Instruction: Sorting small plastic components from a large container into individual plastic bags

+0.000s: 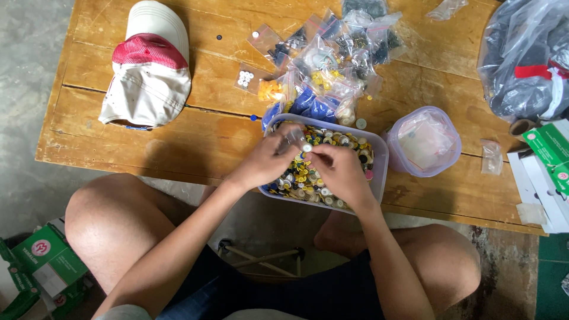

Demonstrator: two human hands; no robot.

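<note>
Two bare knees frame the near edge of the view, with the person's forearms reaching up to twelve o'clock between them. The left hand [265,163] and right hand [339,172] meet over a clear, rounded-rectangle plastic tub [379,172] that sits at the near edge of the wooden bench [195,139]. The left hand's grip pinches a small clear bag [294,137], crinkled and glossy; the right hand's fingertips close on a small white button [307,147] held right at the bag's mouth.

The tub is heaped nearly to its rim with mixed buttons [308,181], small hard discs in yellow, white, black and blue, so most of the sorting seems yet to be done. Just beyond the tub, at twelve o'clock, lies a pile of filled small bags [332,65], each holding one colour: white, orange, blue, dark. That is the finished share, as far as I can judge.

At three o'clock of the tub stands a squarish lilac container [424,142] holding what look like empty clear bags. At ten o'clock a soft white and red cap [149,65] lies upside down on the worn, scratched planks. Farthest off, at two o'clock, a large crumpled clear sack [524,59] holds dark contents, with green and white cartons [551,160] near it.
</note>
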